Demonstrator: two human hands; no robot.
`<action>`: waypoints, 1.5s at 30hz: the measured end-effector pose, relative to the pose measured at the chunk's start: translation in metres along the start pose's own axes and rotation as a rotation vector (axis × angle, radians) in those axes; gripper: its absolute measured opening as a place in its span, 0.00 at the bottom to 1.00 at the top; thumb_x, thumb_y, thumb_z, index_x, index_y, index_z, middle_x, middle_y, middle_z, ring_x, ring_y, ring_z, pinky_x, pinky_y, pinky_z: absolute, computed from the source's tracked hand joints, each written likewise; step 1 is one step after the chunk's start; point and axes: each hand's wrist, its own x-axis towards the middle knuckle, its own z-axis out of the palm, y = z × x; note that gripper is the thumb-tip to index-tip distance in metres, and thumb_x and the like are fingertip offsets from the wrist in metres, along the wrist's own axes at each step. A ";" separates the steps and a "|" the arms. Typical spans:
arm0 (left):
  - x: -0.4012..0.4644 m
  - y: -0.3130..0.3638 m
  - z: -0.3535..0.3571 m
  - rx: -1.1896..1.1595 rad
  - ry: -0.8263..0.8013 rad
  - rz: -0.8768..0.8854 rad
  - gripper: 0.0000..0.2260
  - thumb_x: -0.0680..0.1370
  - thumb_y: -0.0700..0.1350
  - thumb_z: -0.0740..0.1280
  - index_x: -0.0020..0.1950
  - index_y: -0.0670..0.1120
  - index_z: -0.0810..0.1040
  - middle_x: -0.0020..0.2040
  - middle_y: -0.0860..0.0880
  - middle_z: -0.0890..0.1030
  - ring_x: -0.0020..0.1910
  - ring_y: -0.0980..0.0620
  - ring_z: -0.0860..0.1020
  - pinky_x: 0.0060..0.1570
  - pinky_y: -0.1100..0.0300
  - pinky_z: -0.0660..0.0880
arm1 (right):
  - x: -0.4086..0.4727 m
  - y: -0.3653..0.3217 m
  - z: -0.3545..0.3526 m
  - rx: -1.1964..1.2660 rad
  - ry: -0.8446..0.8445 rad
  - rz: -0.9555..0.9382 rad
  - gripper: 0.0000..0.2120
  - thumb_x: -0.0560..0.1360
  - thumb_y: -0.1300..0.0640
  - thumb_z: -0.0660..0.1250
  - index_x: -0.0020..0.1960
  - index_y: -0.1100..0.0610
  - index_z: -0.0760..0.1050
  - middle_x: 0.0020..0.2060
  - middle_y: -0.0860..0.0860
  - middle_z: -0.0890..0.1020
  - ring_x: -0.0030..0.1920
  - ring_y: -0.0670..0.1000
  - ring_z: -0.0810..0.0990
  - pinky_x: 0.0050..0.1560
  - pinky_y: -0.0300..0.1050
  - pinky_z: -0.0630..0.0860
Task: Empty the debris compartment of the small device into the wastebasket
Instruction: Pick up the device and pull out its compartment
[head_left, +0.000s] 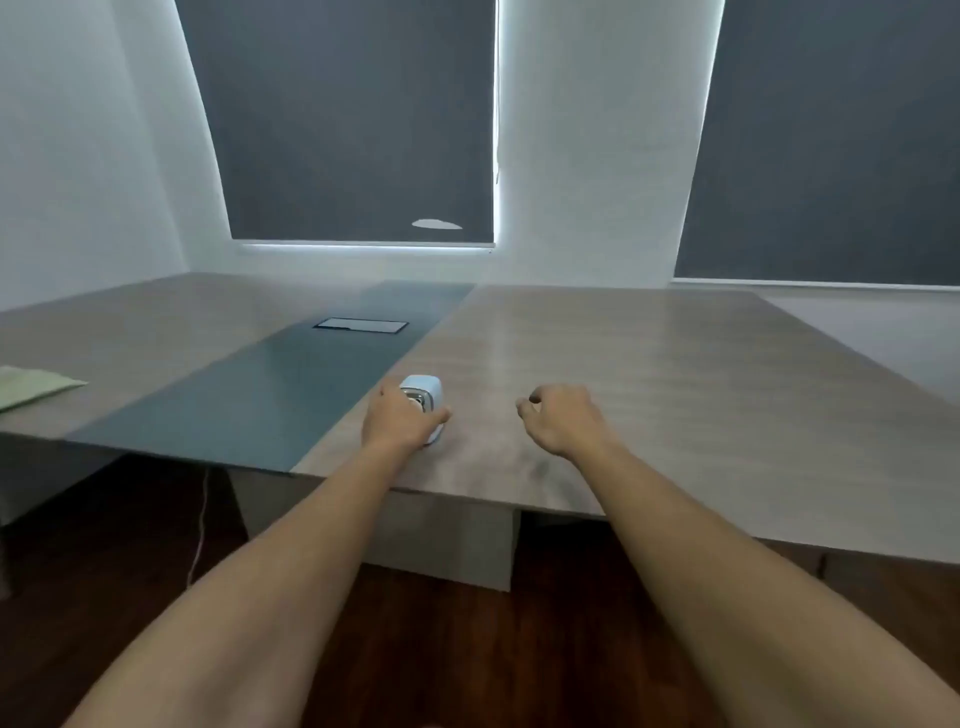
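Observation:
A small pale-blue and white device stands on the wooden table near its front edge. My left hand is wrapped around the device's near side, fingers and thumb on it, hiding its lower half. To the right, apart from the device, my right hand hovers over the table with its fingers loosely curled and nothing in them. No wastebasket is in view.
A dark blue-grey strip runs down the table left of the device, with a rectangular cable hatch in it. A pale green cloth lies at the far left. Dark wooden floor lies below the table's front edge.

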 end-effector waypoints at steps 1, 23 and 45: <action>0.002 -0.002 0.004 -0.034 0.012 -0.005 0.39 0.66 0.56 0.76 0.70 0.40 0.66 0.66 0.40 0.74 0.64 0.39 0.74 0.60 0.50 0.72 | 0.003 -0.001 0.004 0.011 0.005 -0.013 0.24 0.80 0.45 0.54 0.63 0.59 0.79 0.58 0.60 0.82 0.66 0.63 0.72 0.58 0.54 0.74; 0.049 0.013 0.025 -0.706 -0.236 -0.222 0.16 0.74 0.56 0.68 0.50 0.44 0.81 0.52 0.43 0.84 0.49 0.43 0.83 0.40 0.54 0.80 | 0.034 -0.029 0.026 1.084 -0.473 0.422 0.33 0.76 0.34 0.62 0.60 0.64 0.75 0.50 0.60 0.79 0.44 0.58 0.80 0.45 0.51 0.82; 0.035 0.034 0.025 -0.727 -0.392 -0.053 0.11 0.79 0.48 0.64 0.57 0.44 0.79 0.49 0.47 0.82 0.44 0.50 0.80 0.38 0.56 0.77 | 0.035 0.009 0.041 1.404 -0.303 0.282 0.13 0.78 0.53 0.69 0.56 0.62 0.79 0.43 0.54 0.79 0.41 0.52 0.78 0.44 0.44 0.81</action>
